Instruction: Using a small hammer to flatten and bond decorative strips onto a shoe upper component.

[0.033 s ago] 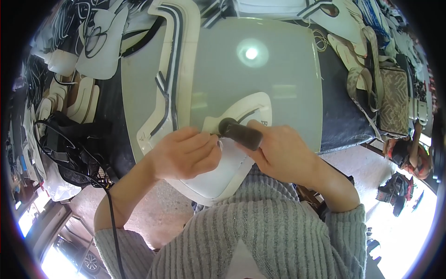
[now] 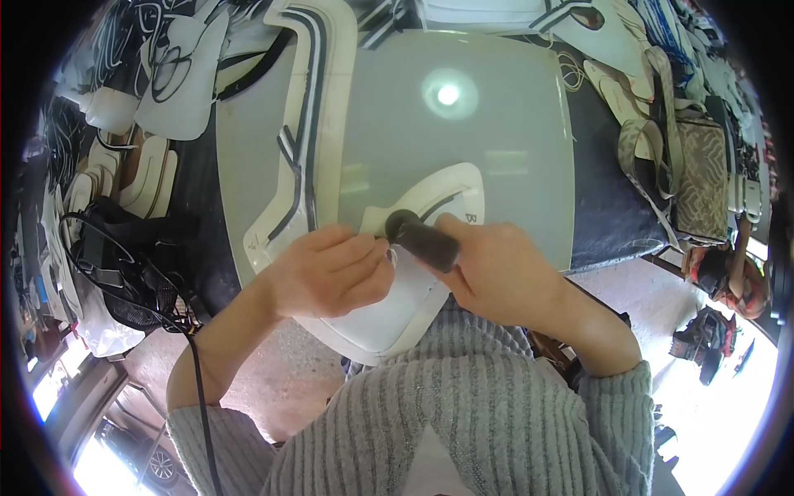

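Note:
My right hand is wrapped around the dark cylindrical handle of a tool, whose tip points down at a white shaped panel with a dark stripe. The panel lies over the near edge of a pale glass tabletop. My left hand rests on the panel right beside the tool, fingers curled and holding the panel down. The tool's tip is hidden between the two hands.
A long white panel with dark stripes lies along the table's left side. More white cut pieces pile up at the far left and back. A patterned bag sits at the right. A black cable runs past my left arm.

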The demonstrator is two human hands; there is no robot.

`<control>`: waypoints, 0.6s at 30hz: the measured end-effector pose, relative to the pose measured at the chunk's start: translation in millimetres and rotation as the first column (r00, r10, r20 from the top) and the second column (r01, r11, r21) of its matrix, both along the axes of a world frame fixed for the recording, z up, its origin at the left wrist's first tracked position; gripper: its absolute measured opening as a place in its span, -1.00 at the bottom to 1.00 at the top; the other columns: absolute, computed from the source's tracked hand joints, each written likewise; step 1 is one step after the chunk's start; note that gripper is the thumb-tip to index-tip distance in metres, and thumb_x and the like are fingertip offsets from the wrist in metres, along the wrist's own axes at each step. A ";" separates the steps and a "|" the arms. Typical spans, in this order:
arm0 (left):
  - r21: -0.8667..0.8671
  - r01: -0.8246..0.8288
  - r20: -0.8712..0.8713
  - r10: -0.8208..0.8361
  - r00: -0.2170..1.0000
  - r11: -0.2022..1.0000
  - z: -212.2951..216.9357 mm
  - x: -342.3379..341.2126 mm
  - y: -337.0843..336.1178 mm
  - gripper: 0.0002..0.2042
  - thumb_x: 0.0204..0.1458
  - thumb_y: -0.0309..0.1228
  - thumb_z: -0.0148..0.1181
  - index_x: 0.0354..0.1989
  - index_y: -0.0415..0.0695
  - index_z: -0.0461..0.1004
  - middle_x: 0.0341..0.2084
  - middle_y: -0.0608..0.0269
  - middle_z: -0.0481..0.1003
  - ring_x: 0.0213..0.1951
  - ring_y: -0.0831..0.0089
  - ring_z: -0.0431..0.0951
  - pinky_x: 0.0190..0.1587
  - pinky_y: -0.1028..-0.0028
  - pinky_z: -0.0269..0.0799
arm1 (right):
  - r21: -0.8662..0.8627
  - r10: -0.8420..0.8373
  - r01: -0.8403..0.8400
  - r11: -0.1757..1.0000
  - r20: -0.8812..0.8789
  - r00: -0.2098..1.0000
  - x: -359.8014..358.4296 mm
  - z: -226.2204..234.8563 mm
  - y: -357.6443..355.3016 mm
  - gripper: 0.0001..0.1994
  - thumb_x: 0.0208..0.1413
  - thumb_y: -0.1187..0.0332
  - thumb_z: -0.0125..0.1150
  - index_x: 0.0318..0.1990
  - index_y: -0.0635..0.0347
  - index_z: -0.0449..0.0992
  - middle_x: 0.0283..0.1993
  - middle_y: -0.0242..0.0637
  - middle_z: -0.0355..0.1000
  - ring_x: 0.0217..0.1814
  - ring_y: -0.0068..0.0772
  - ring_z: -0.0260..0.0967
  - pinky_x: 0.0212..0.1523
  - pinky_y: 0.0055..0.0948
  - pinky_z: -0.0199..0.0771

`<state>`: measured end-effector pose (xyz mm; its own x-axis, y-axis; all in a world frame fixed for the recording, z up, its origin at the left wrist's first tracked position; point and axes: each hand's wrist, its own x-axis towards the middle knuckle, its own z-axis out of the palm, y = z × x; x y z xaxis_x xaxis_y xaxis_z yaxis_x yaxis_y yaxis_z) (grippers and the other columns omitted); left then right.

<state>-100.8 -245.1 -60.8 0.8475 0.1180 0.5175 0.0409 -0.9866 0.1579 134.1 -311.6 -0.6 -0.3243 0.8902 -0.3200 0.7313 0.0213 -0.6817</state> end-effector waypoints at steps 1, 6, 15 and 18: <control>0.007 0.019 -0.013 -0.018 1.000 1.000 1.5 0.2 1.8 -0.76 -0.20 -0.51 0.29 -0.31 -0.11 0.44 -0.32 0.30 0.57 -0.23 0.44 0.56 -0.21 0.49 0.50 | -0.024 0.052 -0.050 0.998 0.085 0.995 -3.7 0.5 0.6 -0.65 0.29 0.14 0.06 -0.32 0.33 0.38 -0.56 -0.02 0.46 -0.48 0.10 0.49 -0.46 -0.05 0.48; 0.005 -0.013 0.015 0.013 1.000 1.000 0.0 -0.6 0.5 -0.79 -0.19 -0.51 0.30 -0.33 -0.12 0.45 -0.32 0.29 0.57 -0.24 0.42 0.58 -0.16 0.46 0.53 | 0.001 0.157 -0.159 0.987 0.173 0.972 -3.4 1.2 4.1 -0.62 0.31 0.11 0.04 -0.33 0.33 0.37 -0.59 -0.05 0.47 -0.52 0.03 0.51 -0.53 -0.12 0.48; -0.085 -0.068 0.054 0.073 0.996 0.994 0.0 -7.8 0.1 -0.75 -0.22 -0.52 0.35 -0.31 -0.24 0.51 -0.32 0.23 0.59 -0.23 0.32 0.59 -0.19 0.37 0.56 | -0.024 0.150 -0.149 0.989 0.244 0.958 -11.2 -2.8 -4.2 -0.66 0.28 0.16 0.09 -0.37 0.29 0.32 -0.60 -0.07 0.45 -0.54 0.03 0.50 -0.54 -0.13 0.48; -0.082 -0.102 0.004 0.102 0.995 0.991 -3.0 -11.5 -0.8 -0.76 -0.21 -0.51 0.34 -0.30 -0.22 0.53 -0.29 0.26 0.59 -0.19 0.35 0.59 -0.14 0.38 0.55 | -0.019 0.152 -0.151 0.988 0.197 0.969 -6.4 -12.0 -4.3 -0.70 0.25 0.21 0.12 -0.33 0.30 0.32 -0.60 -0.07 0.45 -0.54 0.04 0.49 -0.54 -0.12 0.48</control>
